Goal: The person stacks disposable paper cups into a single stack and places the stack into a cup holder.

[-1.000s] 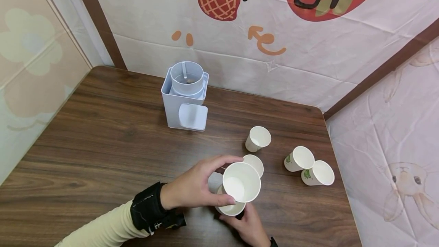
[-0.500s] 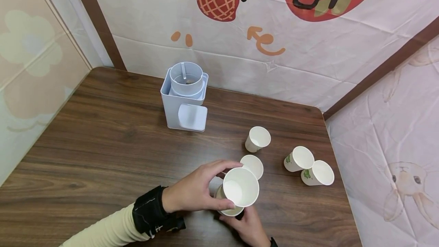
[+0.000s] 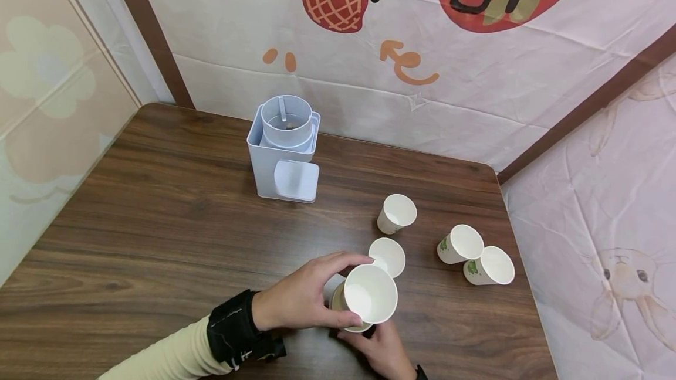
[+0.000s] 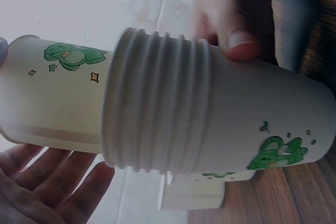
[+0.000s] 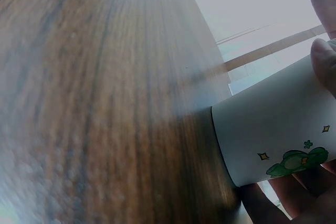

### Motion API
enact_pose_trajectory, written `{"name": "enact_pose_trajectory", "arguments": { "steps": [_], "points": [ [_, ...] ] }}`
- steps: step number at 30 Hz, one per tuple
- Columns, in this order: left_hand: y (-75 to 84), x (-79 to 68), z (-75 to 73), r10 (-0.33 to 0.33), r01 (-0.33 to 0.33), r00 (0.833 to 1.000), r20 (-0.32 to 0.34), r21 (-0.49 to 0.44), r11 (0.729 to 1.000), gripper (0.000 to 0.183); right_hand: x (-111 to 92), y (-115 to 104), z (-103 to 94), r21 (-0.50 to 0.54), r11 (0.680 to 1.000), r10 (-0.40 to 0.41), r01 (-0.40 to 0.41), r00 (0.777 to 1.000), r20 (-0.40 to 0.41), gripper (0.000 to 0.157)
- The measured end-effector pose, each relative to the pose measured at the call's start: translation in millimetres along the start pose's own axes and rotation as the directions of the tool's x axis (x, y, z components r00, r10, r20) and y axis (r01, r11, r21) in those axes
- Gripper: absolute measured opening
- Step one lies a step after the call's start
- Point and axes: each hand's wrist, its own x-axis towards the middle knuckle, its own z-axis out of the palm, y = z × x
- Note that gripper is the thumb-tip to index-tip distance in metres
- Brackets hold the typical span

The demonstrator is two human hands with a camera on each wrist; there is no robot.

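Note:
My left hand grips a white paper cup near its rim, thumb on one side and fingers on the other. In the left wrist view this cup has a green cartoon animal on it, and its lower end sits inside the mouth of a stack of nested paper cups bearing similar prints. My right hand holds the stack low on its side, with its thumb against the wall. The right wrist view shows the stack's lowest cup with its base at the wooden tabletop.
Beyond the hands stand two separate paper cups, one close to the held cup. Farther right, two more cups stand side by side. A light blue box with a round container is at the back of the wooden table, before a printed cloth wall.
My left hand has lowered its cup toward the stack, hiding more of the stack's mouth in the head view. My right hand stays in place around the stack.

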Motion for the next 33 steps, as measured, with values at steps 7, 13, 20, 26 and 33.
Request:
{"name": "enact_pose_trajectory", "arguments": {
  "steps": [7,13,20,26,33],
  "points": [
    [-6.0,-5.8,3.3,-0.002,0.001,1.000,0.022,0.002,1.000,0.067,2.5,-12.9,-0.3,-0.032,0.999,-0.011,0.011,1.000,-0.004,0.062],
    [-13.5,-9.4,3.5,-0.013,0.012,0.998,0.064,0.015,1.000,0.066,5.1,-29.2,-2.9,-0.035,0.997,-0.066,0.067,0.997,0.031,0.058],
    [-20.8,-13.5,4.3,-0.044,0.044,0.995,0.095,0.009,0.999,0.067,4.4,-22.6,-2.5,-0.013,0.998,-0.054,0.054,0.998,0.032,0.058],
    [-24.3,-16.3,4.3,-0.047,0.047,0.992,0.118,0.005,0.999,0.067,6.2,-29.8,-4.6,-0.038,0.995,-0.093,0.095,0.994,0.055,0.054],
    [-30.2,-21.6,4.6,-0.071,0.074,0.988,0.136,-0.017,0.997,0.068,6.5,-29.6,-5.0,-0.028,0.996,-0.084,0.085,0.995,0.053,0.059]
  ]
}}
